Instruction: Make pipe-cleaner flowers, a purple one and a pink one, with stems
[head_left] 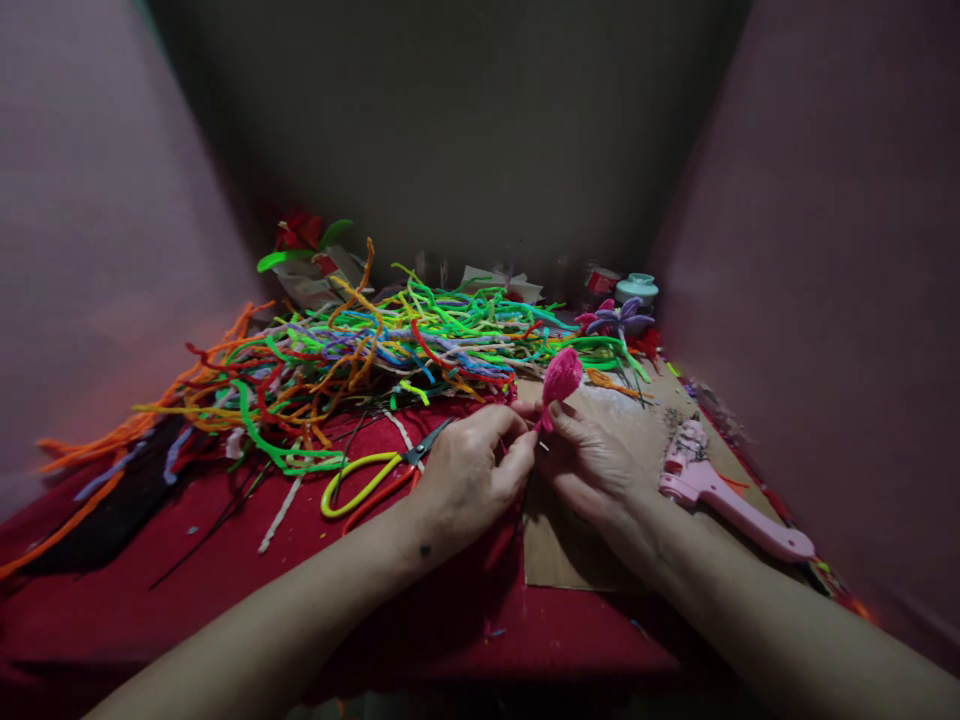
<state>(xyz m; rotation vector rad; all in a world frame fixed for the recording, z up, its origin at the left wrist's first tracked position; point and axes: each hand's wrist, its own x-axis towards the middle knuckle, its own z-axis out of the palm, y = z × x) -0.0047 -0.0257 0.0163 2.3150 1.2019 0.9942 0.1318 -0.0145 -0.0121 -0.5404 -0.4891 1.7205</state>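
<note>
A pink pipe-cleaner flower bud [562, 376] points upward between my two hands, above the front of the table. Around its base, my right hand [592, 455] is closed with thumb and fingers. My left hand [480, 465] pinches at the lower end of the same bud, where a thin stem shows just below. Some of the fingertips are hidden behind the hands. Close to my left hand lie scissors [361, 484] with one yellow and one red handle, their dark blades reaching to the knuckles.
A large tangle of colourful pipe cleaners [420, 335] spreads over the red cloth [247, 620]. At right, a pink glue gun [739, 510] rests on a brown board [555, 560]. A purple flower [621, 317] and a light-blue jar [637, 289] stand behind. Pale walls flank both sides.
</note>
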